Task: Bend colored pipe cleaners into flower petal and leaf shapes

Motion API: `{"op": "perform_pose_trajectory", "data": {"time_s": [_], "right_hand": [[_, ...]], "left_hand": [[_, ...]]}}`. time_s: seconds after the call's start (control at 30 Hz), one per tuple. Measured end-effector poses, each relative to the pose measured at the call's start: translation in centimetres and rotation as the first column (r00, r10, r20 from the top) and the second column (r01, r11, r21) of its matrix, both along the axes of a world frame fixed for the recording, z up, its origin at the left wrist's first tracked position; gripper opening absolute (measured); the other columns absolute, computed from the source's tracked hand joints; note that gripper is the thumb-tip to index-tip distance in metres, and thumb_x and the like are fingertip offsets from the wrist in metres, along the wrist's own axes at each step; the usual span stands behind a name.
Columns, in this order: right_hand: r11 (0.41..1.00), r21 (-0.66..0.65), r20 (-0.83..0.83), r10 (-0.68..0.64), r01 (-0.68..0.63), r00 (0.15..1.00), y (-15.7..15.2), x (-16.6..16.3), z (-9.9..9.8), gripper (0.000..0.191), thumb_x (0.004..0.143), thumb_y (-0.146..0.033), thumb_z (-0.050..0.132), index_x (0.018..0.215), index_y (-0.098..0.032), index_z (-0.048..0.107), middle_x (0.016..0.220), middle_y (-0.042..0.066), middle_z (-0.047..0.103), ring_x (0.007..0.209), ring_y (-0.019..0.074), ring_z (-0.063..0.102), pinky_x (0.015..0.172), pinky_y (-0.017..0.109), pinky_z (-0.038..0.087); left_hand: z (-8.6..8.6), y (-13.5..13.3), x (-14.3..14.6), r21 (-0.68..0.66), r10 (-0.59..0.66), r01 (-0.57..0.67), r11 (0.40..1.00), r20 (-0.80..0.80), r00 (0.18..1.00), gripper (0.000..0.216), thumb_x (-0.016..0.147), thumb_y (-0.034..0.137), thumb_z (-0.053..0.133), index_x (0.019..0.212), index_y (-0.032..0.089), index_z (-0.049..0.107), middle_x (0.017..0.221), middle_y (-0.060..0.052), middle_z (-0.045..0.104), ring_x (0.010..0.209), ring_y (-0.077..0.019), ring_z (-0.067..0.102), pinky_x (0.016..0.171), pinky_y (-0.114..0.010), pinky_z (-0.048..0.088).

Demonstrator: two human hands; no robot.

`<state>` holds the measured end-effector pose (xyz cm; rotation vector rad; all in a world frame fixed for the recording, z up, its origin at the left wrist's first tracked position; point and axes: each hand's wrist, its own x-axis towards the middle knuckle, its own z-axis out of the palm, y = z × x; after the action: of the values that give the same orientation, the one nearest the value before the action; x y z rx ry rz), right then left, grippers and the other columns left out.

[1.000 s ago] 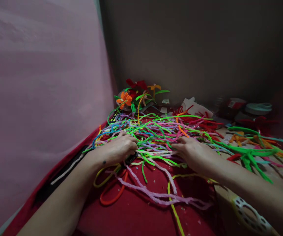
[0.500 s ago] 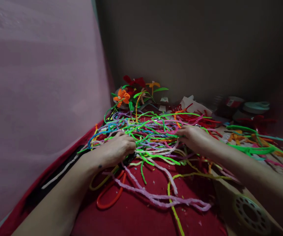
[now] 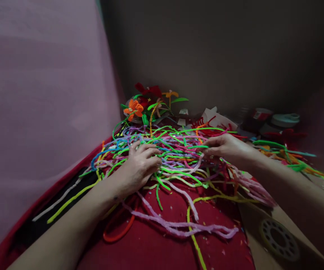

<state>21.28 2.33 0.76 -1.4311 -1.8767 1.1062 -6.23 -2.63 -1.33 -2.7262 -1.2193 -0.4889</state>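
Both hands [image 3: 139, 165] [image 3: 224, 148] sunk in pipe cleaners [image 3: 176, 153].

Tangled heap of multicoloured pipe cleaners [image 3: 176, 153] on red cloth [image 3: 162, 243]. Left hand [image 3: 139, 167] palm-down on heap's near left edge, fingers curled among strands. Right hand [image 3: 225, 147] at right side, fingertips pinching into strands. Orange pipe-cleaner flower [image 3: 133, 108] and red flower [image 3: 148, 91] behind heap. Perforated white disc [image 3: 279, 239] near right forearm. Pink wall [image 3: 38, 93] at left.
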Motion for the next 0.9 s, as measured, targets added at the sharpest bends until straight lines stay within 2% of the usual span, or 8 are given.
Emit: {"op": "perform_pose_trajectory", "data": {"time_s": [0.07,0.2,0.3,0.43,0.6,0.9], "right_hand": [[0.995,0.089,0.029,-0.048,0.045,0.998,-0.2,0.0,0.6,0.019,0.064,-0.030,0.061,0.071,-0.014,0.069,0.052,-0.001,0.054,0.046,0.0092,0.040,0.044,0.022,0.029],[0.952,0.292,0.190,-0.149,0.089,0.970,-0.4,-0.1,1.4,0.028,0.073,-0.036,0.053,0.066,-0.012,0.066,0.045,-0.005,0.038,0.044,0.0075,0.029,0.044,0.022,0.022],[0.933,0.348,0.258,-0.190,0.093,0.947,-0.6,-0.4,1.3,0.040,0.076,-0.044,0.050,0.056,-0.012,0.062,0.042,-0.005,0.031,0.043,0.0076,0.027,0.045,0.024,0.021],[0.955,0.293,0.268,-0.128,0.046,0.955,-0.6,-0.6,0.6,0.051,0.081,-0.051,0.042,0.052,-0.013,0.060,0.040,-0.003,0.035,0.041,0.0075,0.029,0.046,0.024,0.023],[0.973,0.229,0.252,-0.048,-0.011,0.967,-0.6,-0.3,0.5,0.043,0.079,-0.047,0.047,0.059,-0.013,0.063,0.044,-0.003,0.040,0.042,0.0073,0.030,0.044,0.023,0.023],[0.993,0.109,0.118,-0.055,0.043,0.991,-0.7,0.1,0.7,0.032,0.077,-0.039,0.052,0.064,-0.012,0.063,0.046,-0.001,0.051,0.038,0.0061,0.031,0.039,0.022,0.020]], "left_hand": [[-0.5,0.0,0.5,0.004,-0.029,0.029,1.000,0.015,0.999,0.021,0.088,0.024,0.042,0.095,0.022,0.061,0.106,-0.004,0.062,0.113,-0.0211,0.043,0.101,-0.047,0.011],[-1.1,0.0,1.3,-0.033,-0.113,0.113,0.993,-0.016,0.993,0.019,0.086,0.028,0.045,0.094,0.022,0.062,0.101,-0.004,0.063,0.111,-0.0210,0.044,0.102,-0.046,0.013],[-1.2,-0.1,1.7,-0.074,-0.147,0.144,0.987,-0.035,0.989,0.020,0.087,0.024,0.042,0.087,0.019,0.062,0.102,-0.005,0.061,0.112,-0.0209,0.042,0.101,-0.045,0.017],[-1.1,-0.1,1.8,-0.110,-0.209,0.205,0.973,-0.022,0.978,0.022,0.088,0.019,0.041,0.083,0.018,0.062,0.104,-0.006,0.059,0.110,-0.0204,0.041,0.099,-0.042,0.023],[-0.9,-0.1,1.9,-0.142,-0.208,0.202,0.969,-0.027,0.978,0.025,0.089,0.021,0.039,0.079,0.017,0.061,0.102,-0.007,0.058,0.100,-0.0187,0.045,0.093,-0.039,0.030],[-0.7,0.0,1.1,-0.007,-0.201,0.202,0.979,0.082,0.976,0.017,0.084,0.013,0.044,0.091,0.017,0.059,0.098,-0.007,0.062,0.104,-0.0198,0.048,0.094,-0.040,0.032]]}}
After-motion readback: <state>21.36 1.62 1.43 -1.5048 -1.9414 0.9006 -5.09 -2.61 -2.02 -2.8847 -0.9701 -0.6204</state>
